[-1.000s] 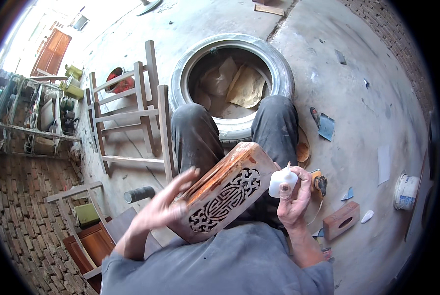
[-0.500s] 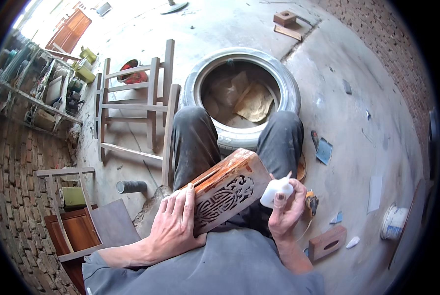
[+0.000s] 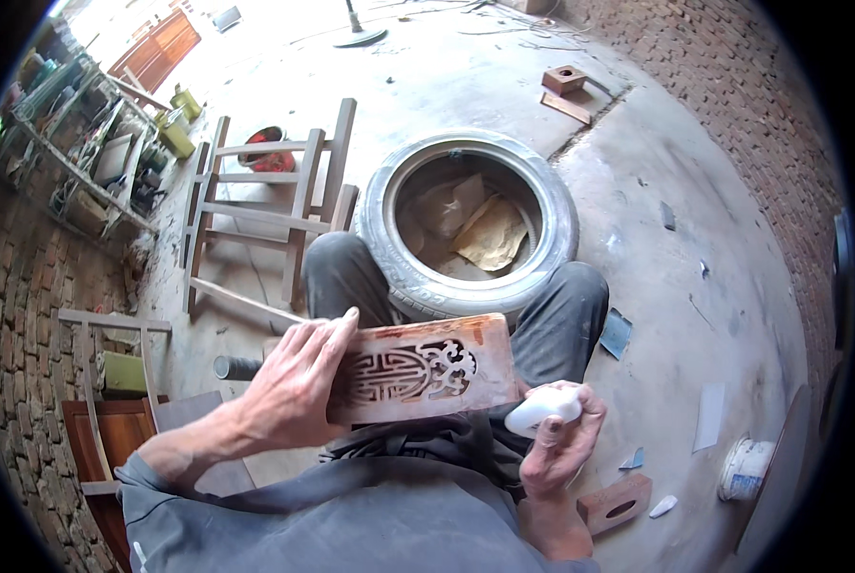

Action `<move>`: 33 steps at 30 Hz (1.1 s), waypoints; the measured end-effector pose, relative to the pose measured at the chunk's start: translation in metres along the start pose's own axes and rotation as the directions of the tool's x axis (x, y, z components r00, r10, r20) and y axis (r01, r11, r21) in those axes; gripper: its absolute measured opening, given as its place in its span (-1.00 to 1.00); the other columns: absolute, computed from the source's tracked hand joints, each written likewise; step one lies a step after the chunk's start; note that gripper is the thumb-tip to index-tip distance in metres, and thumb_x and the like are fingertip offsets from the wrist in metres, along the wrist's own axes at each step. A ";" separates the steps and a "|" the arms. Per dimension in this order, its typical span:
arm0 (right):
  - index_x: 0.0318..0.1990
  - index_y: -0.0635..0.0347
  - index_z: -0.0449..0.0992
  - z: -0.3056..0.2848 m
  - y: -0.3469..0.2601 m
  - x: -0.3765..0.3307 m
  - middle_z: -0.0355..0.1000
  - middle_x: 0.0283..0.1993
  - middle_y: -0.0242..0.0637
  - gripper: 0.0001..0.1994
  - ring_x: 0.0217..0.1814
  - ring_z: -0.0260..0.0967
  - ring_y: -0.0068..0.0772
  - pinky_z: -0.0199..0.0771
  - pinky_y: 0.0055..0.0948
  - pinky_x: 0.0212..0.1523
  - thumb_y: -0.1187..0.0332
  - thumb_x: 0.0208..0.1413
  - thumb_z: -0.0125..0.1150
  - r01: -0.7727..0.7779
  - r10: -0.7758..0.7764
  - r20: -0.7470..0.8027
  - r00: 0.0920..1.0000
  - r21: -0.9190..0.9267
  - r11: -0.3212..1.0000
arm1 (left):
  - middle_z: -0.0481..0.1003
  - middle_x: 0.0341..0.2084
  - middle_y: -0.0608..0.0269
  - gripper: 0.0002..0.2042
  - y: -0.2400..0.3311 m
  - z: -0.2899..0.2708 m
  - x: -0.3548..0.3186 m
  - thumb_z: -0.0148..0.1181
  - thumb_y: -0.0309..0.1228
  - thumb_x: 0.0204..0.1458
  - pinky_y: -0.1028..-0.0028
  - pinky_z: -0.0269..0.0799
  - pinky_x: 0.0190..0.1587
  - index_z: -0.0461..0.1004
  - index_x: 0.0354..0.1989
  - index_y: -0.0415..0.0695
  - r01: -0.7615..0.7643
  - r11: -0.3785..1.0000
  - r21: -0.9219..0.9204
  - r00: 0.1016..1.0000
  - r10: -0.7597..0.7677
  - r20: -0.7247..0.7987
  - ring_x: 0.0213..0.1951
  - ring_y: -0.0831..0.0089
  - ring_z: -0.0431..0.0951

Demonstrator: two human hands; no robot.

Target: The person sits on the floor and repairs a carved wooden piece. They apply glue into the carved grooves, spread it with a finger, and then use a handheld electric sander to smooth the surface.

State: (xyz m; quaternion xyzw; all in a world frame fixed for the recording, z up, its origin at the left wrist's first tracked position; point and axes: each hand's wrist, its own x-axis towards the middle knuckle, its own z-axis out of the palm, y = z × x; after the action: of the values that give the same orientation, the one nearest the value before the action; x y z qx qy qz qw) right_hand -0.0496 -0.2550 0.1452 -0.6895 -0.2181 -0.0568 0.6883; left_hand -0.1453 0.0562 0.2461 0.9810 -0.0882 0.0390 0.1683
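Note:
A wooden box (image 3: 490, 368) with a fretwork side lies across my lap, its carved face turned up toward me. Reddish-brown stain shows along its top edge. My left hand (image 3: 289, 387) grips the box's left end, fingers over the upper edge; the thumb is hidden. Close to the right end of the box, my right hand (image 3: 563, 454) is closed around a small white squeeze bottle (image 3: 533, 413). The bottle is tilted and its tip cannot be made out.
Beyond my knees lies a tyre (image 3: 375, 205) with crumpled paper inside. A slatted wooden frame (image 3: 303, 215) stands to its left. On the right are a wooden block with an oval slot (image 3: 595, 511), blue sandpaper (image 3: 616, 334) and a white bucket (image 3: 745, 468).
The box has turned from a steep slant to nearly level, its carved face showing more fully. My left hand has moved up and left with it. The bottle has tipped and sunk slightly.

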 end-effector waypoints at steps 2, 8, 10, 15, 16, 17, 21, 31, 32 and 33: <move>0.30 0.35 0.14 -0.004 -0.007 0.012 0.30 0.14 0.00 -0.48 0.08 0.46 -0.20 0.61 -0.07 0.21 0.14 0.46 0.12 0.084 -0.072 -0.139 0.988 0.084 0.993 | 0.33 0.25 -0.26 0.22 -0.011 -0.011 0.024 0.64 -0.31 -0.39 0.00 0.26 0.36 0.00 0.50 -0.47 -0.122 0.992 0.023 0.992 0.122 0.002 0.27 -0.13 0.37; 0.48 0.42 0.10 -0.093 -0.011 0.032 0.19 0.49 0.05 -0.50 0.38 0.35 -0.08 0.47 -0.20 0.31 0.33 0.54 -0.05 0.081 -0.269 -0.399 0.876 -0.430 0.899 | 0.35 0.27 -0.17 0.20 -0.040 0.000 0.093 0.65 -0.24 -0.30 -0.02 0.12 0.51 0.00 0.53 -0.41 -0.319 0.935 0.157 0.948 0.311 0.073 0.33 -0.04 0.36; 0.47 0.40 0.13 -0.119 -0.001 0.034 0.15 0.54 0.04 -0.52 0.44 0.30 -0.14 0.41 -0.26 0.35 0.35 0.54 -0.04 0.041 -0.305 -0.413 0.858 -0.539 0.842 | 0.33 0.29 -0.17 0.22 -0.066 0.024 0.113 0.66 -0.30 -0.36 -0.06 0.10 0.50 0.01 0.54 -0.36 -0.378 0.921 0.091 0.925 0.372 0.081 0.35 -0.12 0.32; 0.43 0.38 0.22 -0.161 0.084 0.014 0.30 0.44 -0.01 -0.56 0.40 0.33 -0.23 0.39 -0.27 0.36 0.40 0.51 0.03 -0.175 -0.152 -0.511 0.846 -0.536 0.826 | 0.32 0.36 -0.10 0.21 -0.107 0.083 0.159 0.67 -0.31 -0.34 -0.04 0.10 0.53 0.02 0.55 -0.31 -0.395 0.919 0.004 0.896 0.384 0.224 0.42 -0.10 0.26; 0.42 0.37 0.24 -0.163 0.107 0.007 0.35 0.36 -0.05 -0.57 0.34 0.37 -0.23 0.39 -0.27 0.35 0.42 0.50 0.06 -0.250 -0.058 -0.547 0.835 -0.472 0.845 | 0.32 0.36 -0.09 0.21 -0.112 0.091 0.167 0.68 -0.32 -0.35 -0.04 0.11 0.53 0.02 0.55 -0.30 -0.390 0.921 0.001 0.893 0.378 0.246 0.43 -0.11 0.25; 0.40 0.36 0.27 -0.165 0.127 0.000 0.40 0.28 -0.09 -0.58 0.28 0.40 -0.24 0.39 -0.26 0.34 0.44 0.48 0.08 -0.327 0.035 -0.574 0.818 -0.415 0.849 | 0.32 0.36 -0.08 0.21 -0.118 0.102 0.174 0.68 -0.33 -0.35 -0.04 0.12 0.52 0.03 0.55 -0.29 -0.384 0.923 -0.014 0.889 0.374 0.263 0.45 -0.12 0.23; 0.29 0.35 0.38 -0.157 0.208 -0.015 0.48 0.08 -0.03 -0.62 0.13 0.50 -0.19 0.51 -0.24 0.16 0.47 0.38 0.17 -0.592 0.301 -0.605 0.737 -0.364 0.719 | 0.38 0.31 -0.08 0.19 -0.142 0.128 0.201 0.67 -0.34 -0.33 -0.04 0.05 0.58 0.04 0.55 -0.30 -0.450 0.892 -0.049 0.851 0.445 0.279 0.40 -0.02 0.32; 0.24 0.34 0.39 -0.153 0.321 -0.032 0.51 0.18 0.08 -0.57 0.25 0.51 0.03 0.48 -0.14 0.26 0.37 0.30 0.29 -0.688 0.338 -0.627 0.702 -0.472 0.552 | 0.40 0.29 -0.02 -0.05 -0.166 0.162 0.217 0.49 -0.35 -0.19 -0.14 -0.04 0.57 0.21 0.48 -0.31 -0.467 0.882 0.060 0.830 0.414 0.374 0.39 0.05 0.33; 0.23 0.34 0.40 -0.155 0.325 -0.033 0.51 0.17 0.09 -0.58 0.26 0.50 0.08 0.48 -0.13 0.26 0.36 0.30 0.29 -0.691 0.345 -0.632 0.694 -0.450 0.565 | 0.39 0.30 0.04 -0.01 -0.164 0.158 0.219 0.52 -0.28 -0.22 -0.19 -0.09 0.58 0.21 0.49 -0.26 -0.433 0.900 0.056 0.830 0.374 0.413 0.40 0.07 0.32; 0.22 0.33 0.40 -0.156 0.330 -0.036 0.51 0.17 0.11 -0.58 0.27 0.49 0.12 0.47 -0.11 0.26 0.35 0.29 0.30 -0.689 0.355 -0.630 0.691 -0.424 0.588 | 0.38 0.31 0.08 0.06 -0.169 0.163 0.216 0.55 -0.25 -0.30 -0.21 -0.13 0.58 0.20 0.51 -0.20 -0.442 0.889 0.118 0.836 0.361 0.413 0.41 0.08 0.30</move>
State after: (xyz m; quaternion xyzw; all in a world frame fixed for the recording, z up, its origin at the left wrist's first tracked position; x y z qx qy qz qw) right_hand 0.0781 -0.4011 -0.1661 -0.8738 0.2134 -0.0831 0.4290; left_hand 0.1062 0.1236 0.0610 0.9409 -0.3194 -0.1084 0.0323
